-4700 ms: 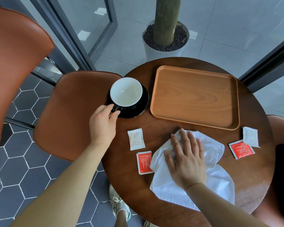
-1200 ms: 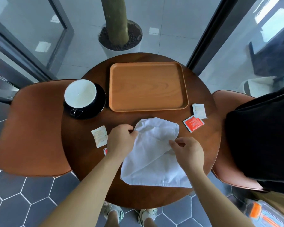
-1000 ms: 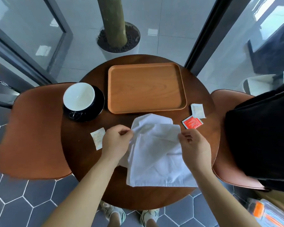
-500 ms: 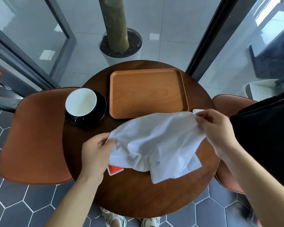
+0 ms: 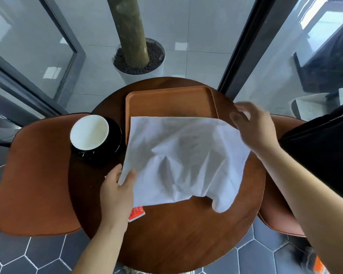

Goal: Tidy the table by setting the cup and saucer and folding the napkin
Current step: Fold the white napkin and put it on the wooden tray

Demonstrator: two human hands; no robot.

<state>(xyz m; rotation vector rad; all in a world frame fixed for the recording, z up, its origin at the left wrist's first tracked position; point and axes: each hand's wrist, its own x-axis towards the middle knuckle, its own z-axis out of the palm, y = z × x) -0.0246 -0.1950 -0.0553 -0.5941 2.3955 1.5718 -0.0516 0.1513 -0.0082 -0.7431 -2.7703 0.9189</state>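
Note:
A white cloth napkin [image 5: 182, 161] is spread out in the air above the round wooden table [image 5: 178, 238], covering the near half of the wooden tray [image 5: 168, 101]. My left hand [image 5: 117, 192] pinches its near left corner. My right hand [image 5: 253, 129] holds its far right edge, slightly blurred. At the table's left edge, apart from both hands, a white-lined black cup [image 5: 89, 133] stands on a black saucer [image 5: 115, 135].
A red sachet [image 5: 136, 213] peeks out under the napkin by my left hand. Brown chairs stand left [image 5: 32, 175] and right [image 5: 273, 220] of the table. A potted trunk [image 5: 135, 42] stands behind it. A black bag [image 5: 321, 155] lies at right.
Both hands have lifted the napkin off the table and pulled it open and flatter; it now hangs spread over the tray's near half. The cup and saucer stayed put.

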